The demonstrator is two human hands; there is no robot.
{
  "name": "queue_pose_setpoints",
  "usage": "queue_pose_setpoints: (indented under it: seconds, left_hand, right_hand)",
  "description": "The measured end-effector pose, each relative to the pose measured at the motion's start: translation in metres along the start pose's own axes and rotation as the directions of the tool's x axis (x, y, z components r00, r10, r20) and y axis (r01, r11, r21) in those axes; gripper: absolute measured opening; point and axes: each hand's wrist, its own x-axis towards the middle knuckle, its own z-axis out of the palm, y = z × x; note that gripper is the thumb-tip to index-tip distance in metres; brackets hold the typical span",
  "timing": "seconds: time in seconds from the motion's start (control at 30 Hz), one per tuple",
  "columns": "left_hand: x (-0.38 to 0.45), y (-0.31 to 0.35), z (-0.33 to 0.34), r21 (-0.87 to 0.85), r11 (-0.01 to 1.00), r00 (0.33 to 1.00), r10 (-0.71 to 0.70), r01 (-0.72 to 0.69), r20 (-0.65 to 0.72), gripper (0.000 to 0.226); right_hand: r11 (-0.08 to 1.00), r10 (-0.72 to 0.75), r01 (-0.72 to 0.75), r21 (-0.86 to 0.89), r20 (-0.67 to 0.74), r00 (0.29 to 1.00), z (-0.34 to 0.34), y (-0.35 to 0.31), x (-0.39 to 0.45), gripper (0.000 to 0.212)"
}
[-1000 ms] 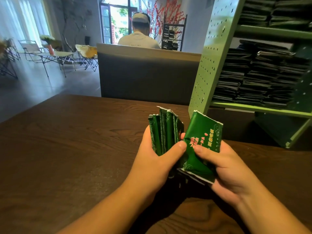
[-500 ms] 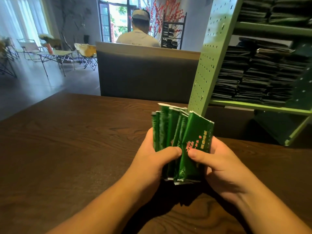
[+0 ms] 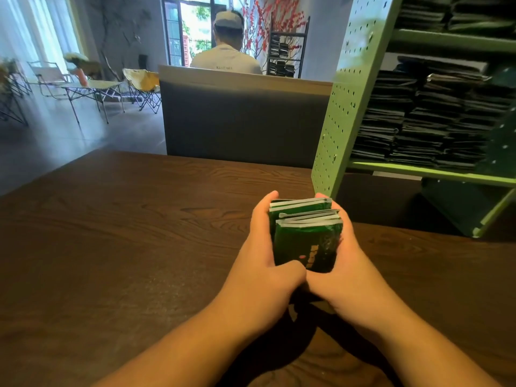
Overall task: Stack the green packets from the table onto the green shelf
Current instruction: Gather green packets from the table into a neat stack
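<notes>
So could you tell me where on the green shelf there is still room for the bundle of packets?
The middle level of the green shelf is crowded with dark stacks nearly up to the board above. The bottom space under that level looks open. Both hands, left hand and right hand, hold the packets above the bare wooden table.

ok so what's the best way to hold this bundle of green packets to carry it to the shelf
Probably by its two long side edges, one hand from each side, as the left hand and right hand do now. The packets are loose and standing on edge, so squeezing inward keeps them together.
</notes>
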Motion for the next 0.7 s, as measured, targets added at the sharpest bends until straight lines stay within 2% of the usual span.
queue_pose_setpoints:
  seconds: [0.1,0.23,0.37,0.43,0.6,0.7]
  left_hand:
    - [0.002,0.001,-0.002,-0.012,0.999,0.999,-0.033,0.033,-0.008,0.109]
    - [0.001,0.002,0.001,-0.014,0.998,0.996,-0.054,0.055,0.066,0.113]
    - [0.004,0.001,-0.001,-0.008,1.000,1.000,-0.010,0.010,0.000,0.084]
    - [0.006,-0.001,-0.003,-0.033,0.999,1.000,-0.022,0.022,0.002,0.076]
    - [0.010,-0.009,-0.002,-0.041,0.996,0.997,-0.077,0.077,0.011,0.074]
    - [0.013,-0.012,-0.002,-0.014,0.998,0.998,-0.067,0.067,-0.009,0.076]
  right_hand:
    - [0.998,0.054,-0.055,0.015,0.052,0.997,-0.005,0.000,0.003,0.108]
    - [0.994,0.106,-0.106,0.002,0.068,0.992,0.000,0.001,0.002,0.102]
    - [0.999,0.050,-0.051,-0.020,-0.046,0.998,-0.004,0.003,-0.001,0.092]
    - [0.997,0.031,-0.035,-0.065,-0.054,0.998,-0.005,0.005,0.000,0.087]
    - [0.990,0.080,-0.083,-0.115,-0.027,0.996,-0.005,0.010,0.005,0.078]
    - [0.986,0.074,-0.075,-0.147,-0.012,0.997,-0.007,0.011,0.005,0.083]
